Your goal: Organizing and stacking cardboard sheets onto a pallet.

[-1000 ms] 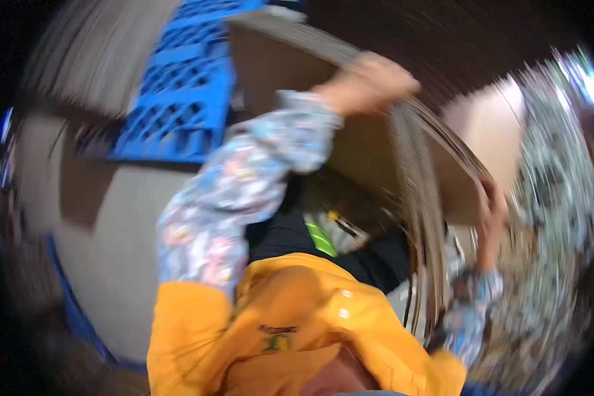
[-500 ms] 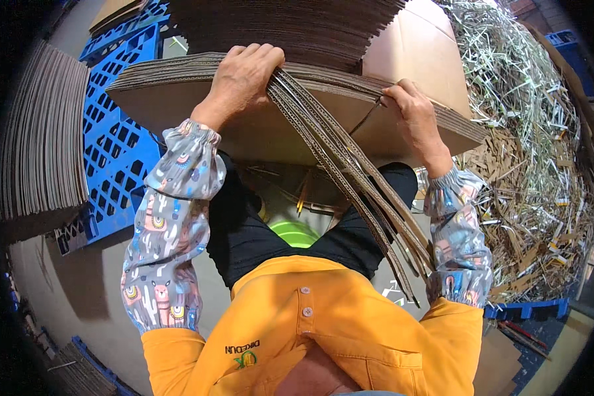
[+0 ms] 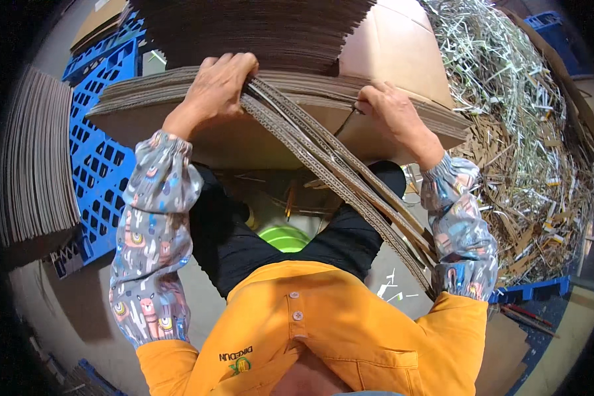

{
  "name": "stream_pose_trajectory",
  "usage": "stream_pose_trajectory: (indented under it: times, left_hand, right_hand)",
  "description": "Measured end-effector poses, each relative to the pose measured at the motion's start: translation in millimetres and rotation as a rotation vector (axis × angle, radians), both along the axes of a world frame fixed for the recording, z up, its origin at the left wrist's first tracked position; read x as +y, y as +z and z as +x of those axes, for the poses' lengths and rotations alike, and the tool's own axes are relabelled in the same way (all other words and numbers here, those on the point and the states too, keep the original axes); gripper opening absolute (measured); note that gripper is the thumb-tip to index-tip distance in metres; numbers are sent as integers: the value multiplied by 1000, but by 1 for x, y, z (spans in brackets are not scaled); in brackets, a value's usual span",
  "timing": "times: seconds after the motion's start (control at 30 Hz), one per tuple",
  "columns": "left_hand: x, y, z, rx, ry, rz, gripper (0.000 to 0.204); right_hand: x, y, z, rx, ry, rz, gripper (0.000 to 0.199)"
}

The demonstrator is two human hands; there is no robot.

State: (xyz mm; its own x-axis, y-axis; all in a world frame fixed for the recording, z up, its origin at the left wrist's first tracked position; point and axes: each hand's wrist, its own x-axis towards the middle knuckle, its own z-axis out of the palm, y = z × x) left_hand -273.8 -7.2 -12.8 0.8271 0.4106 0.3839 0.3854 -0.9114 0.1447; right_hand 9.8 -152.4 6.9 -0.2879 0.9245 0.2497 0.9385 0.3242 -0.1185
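Observation:
My left hand (image 3: 219, 89) is closed round the upper end of a bundle of long, narrow cardboard strips (image 3: 340, 168), at the top edge of a stack of cardboard sheets (image 3: 290, 142). The strips slant down to the right over my right thigh, and their lower ends lie against my right sleeve. My right hand (image 3: 397, 117) is closed at the right part of the same edge, fingers pinched on a thin dark strip (image 3: 346, 123) that hangs below them. The sheets stand on edge across in front of my knees.
Behind the sheets rises a tall dark cardboard stack (image 3: 244, 33). At left are a blue plastic pallet (image 3: 105, 158) and another cardboard stack (image 3: 36, 155). A heap of shredded strips and scraps (image 3: 508, 132) fills the right. A green round object (image 3: 284, 239) sits between my legs.
The whole view has shifted slightly, so the scene sits further left. Both hands keep their grips. The lower ends of the strip bundle have drawn together against my right sleeve.

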Motion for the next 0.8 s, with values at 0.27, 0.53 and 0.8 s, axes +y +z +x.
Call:
stream_pose_trajectory:
  times: [0.27,0.53,0.8]
  left_hand:
    - [-7,7,2,90,62,-90,46]
    - [-5,7,-1,38,81,-3,35]
    - [-27,7,7,-20,59,10,37]
  right_hand:
    - [-25,-8,-26,-168,80,213,7]
    - [-58,-3,-112,365,157,186,10]
    - [-84,-11,-71,1097,31,-603,20]
